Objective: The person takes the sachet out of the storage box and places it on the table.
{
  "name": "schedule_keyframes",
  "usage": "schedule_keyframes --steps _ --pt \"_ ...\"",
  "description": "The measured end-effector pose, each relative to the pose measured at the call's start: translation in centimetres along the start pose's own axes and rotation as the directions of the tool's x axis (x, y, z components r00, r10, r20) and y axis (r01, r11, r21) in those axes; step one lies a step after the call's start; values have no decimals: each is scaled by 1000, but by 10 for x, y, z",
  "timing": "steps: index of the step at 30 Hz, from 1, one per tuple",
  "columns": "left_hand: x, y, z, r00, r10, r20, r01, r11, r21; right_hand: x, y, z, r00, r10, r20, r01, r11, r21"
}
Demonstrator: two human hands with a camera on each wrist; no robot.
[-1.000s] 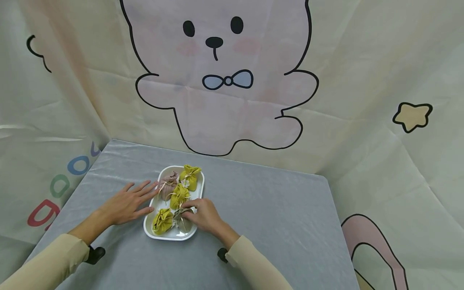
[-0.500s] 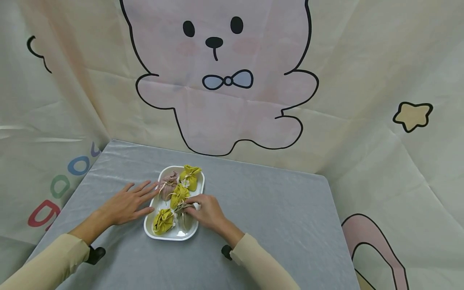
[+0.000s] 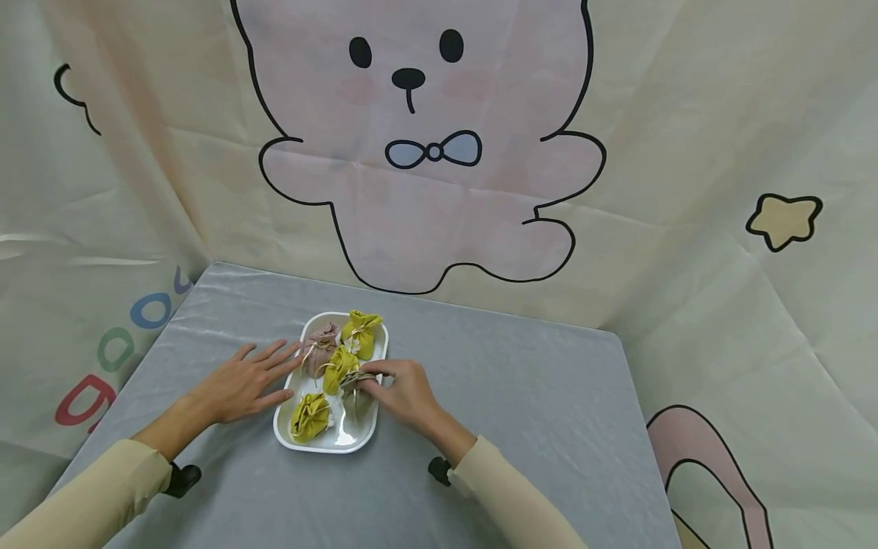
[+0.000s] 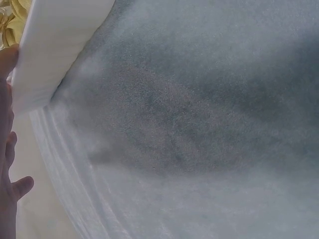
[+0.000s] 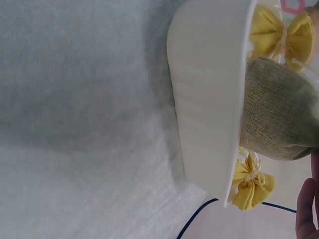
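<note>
My right hand [image 3: 406, 393] pinches the gathered neck of a grey-green drawstring pouch [image 5: 279, 109] at the right side of a white tray [image 3: 348, 441]. In the right wrist view the pouch bulges above the tray's rim; whether its base touches the tray is hidden. My left hand [image 3: 236, 387] lies with fingers spread at the tray's left edge, fingertips at the rim. Also in the tray are a dusty-pink pouch [image 3: 317, 352] at back left and yellow pouches: one at back right [image 3: 360, 335], one in the middle [image 3: 339, 370], one at front left [image 3: 310, 417].
A grey-blue cloth [image 3: 507, 412] covers the table, whose far edge meets a cream curtain [image 3: 658, 152] printed with a bear. Black wrist straps show at both cuffs, the left one [image 3: 182, 480] lower than its hand.
My right hand has moved up and to the right, drawing the grey-green pouch away from the front yellow pouch and baring the tray's front right. The left hand stays put.
</note>
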State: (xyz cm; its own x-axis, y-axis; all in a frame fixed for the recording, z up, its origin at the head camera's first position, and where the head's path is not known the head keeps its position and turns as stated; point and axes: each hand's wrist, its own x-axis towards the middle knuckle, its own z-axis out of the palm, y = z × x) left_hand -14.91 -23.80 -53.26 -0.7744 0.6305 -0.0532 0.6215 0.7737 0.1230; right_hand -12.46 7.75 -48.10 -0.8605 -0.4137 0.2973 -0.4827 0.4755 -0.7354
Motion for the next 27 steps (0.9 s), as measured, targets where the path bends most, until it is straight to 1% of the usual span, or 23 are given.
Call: schedule_keyframes --steps 8,13,20,24,27 --pt "0 0 0 1000 -2 1 2 1000 -1 -3 5 -17 996 -50 -79 49 999 -15" --pt "0 0 0 1000 -6 2 6 1000 -4 -6 15 -29 989 -56 -138 53 998 -27" --pt "0 0 0 1000 -10 13 11 1000 -2 -11 37 -48 975 -19 -223 9 999 -43" --pt "1 0 0 1000 -11 12 11 1000 -4 -13 54 -57 958 -3 -287 -18 997 -70" --pt "1 0 1 1000 -9 12 9 1000 -2 -15 66 -64 942 28 -334 -59 995 -83"
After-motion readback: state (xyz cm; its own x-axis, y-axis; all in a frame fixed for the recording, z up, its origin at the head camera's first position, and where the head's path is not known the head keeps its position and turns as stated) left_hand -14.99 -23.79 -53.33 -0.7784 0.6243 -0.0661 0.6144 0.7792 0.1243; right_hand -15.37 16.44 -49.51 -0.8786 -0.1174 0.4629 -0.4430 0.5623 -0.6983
